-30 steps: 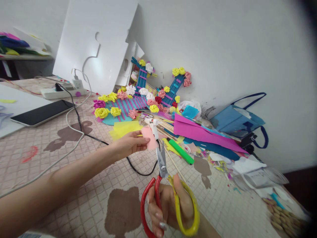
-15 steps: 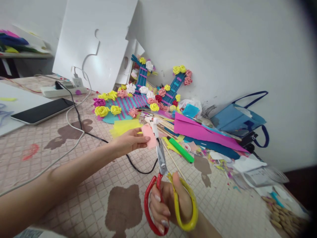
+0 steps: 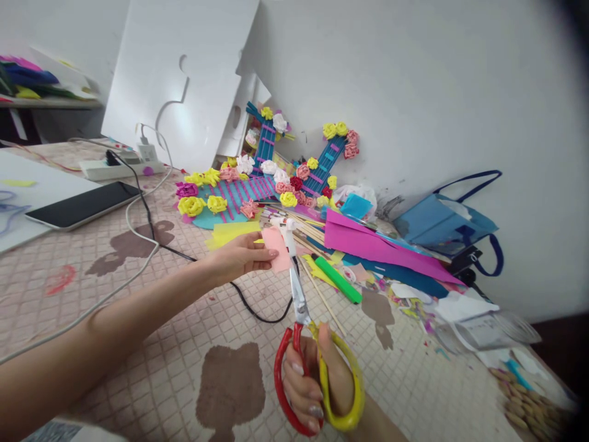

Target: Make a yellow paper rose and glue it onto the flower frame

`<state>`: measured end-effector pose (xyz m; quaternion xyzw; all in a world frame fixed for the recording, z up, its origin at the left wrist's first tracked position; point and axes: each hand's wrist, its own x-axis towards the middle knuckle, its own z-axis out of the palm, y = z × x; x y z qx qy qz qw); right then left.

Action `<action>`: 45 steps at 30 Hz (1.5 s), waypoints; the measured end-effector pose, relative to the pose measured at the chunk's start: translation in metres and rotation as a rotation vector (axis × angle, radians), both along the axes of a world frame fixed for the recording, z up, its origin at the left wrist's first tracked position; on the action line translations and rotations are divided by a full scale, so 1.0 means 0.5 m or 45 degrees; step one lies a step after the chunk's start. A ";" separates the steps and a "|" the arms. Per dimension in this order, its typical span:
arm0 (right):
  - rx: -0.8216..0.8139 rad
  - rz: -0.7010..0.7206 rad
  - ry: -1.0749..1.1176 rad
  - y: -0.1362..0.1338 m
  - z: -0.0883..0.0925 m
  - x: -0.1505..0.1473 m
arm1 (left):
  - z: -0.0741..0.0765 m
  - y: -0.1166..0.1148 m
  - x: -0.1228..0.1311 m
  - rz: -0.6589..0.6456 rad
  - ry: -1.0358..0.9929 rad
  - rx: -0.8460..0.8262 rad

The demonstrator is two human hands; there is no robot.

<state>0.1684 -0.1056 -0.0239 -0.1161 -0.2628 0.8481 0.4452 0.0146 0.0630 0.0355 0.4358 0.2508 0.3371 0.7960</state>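
Between the thumb and fingers of my left hand [image 3: 246, 255] is a small piece of pink paper [image 3: 276, 248], held up above the table. My right hand [image 3: 313, 374] is wrapped round the handles of a pair of scissors [image 3: 299, 301], one loop red and the other yellow. The blades point away from me, nearly together, with their tips close to the paper's right edge. I cannot tell whether they touch it. Just behind the paper stands a white glue gun [image 3: 288, 230], partly hidden. A yellow sheet [image 3: 234, 232] lies beyond my left fingers.
Paper-flower decorations on blue strips [image 3: 234, 199] stand at the back. To the right lie a magenta sheet [image 3: 381, 248], a green marker-like stick [image 3: 338, 279] and paper scraps. A blue bag [image 3: 446, 218] leans by the wall. Left are a tablet [image 3: 87, 205], a power strip [image 3: 119, 167] and cables.
The red and yellow scissor handles have come closer together, and the blades have narrowed. The view has shifted slightly; my left hand still holds the pink paper.
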 end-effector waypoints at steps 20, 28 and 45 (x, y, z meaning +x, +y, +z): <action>-0.014 0.003 -0.161 -0.012 0.013 0.002 | 0.001 -0.003 -0.001 -0.033 0.071 -0.017; 0.001 0.005 -0.132 -0.009 0.021 0.003 | -0.006 -0.013 0.002 -0.150 0.110 -0.012; -0.001 -0.015 0.043 -0.005 -0.006 -0.001 | -0.004 -0.006 -0.001 -0.119 0.126 0.003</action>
